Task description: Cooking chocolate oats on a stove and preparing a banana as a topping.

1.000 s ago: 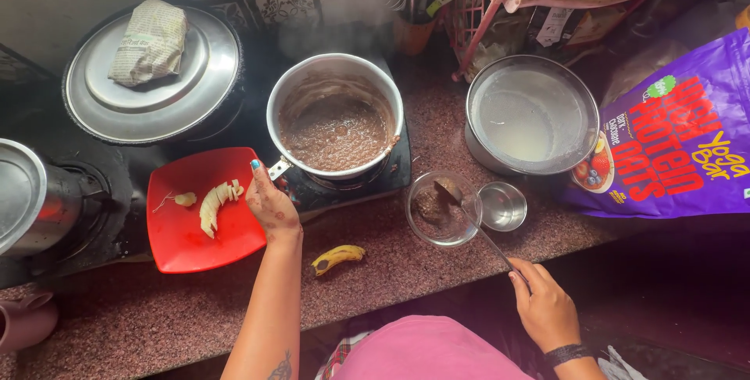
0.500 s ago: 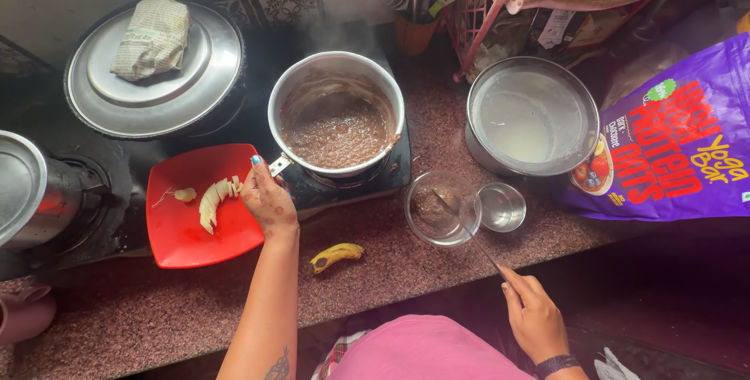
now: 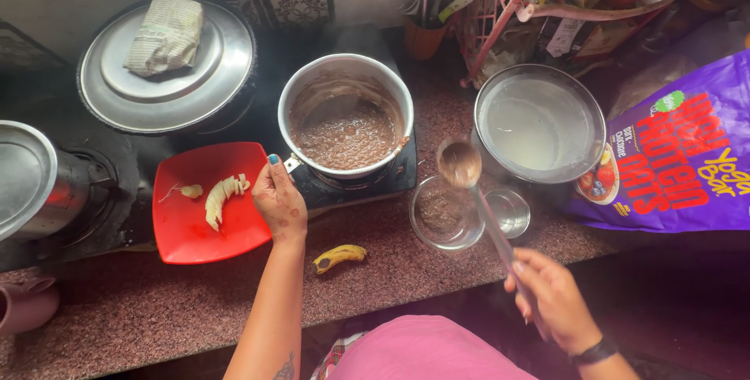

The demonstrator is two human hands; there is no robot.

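**Ladle Raised Over Glass Bowl, Pot Handle Held**

The right hand has its fingers clenched around the ladle handle; the ladle bowl (coated brown) hangs above the glass bowl. The left hand has its fingers gripping the pot handle stub. The pot holds brown porridge on a burner. A steel pan holds pale liquid. A red plate carries sliced banana. A banana peel lies on the speckled surface, with tiled wall behind.
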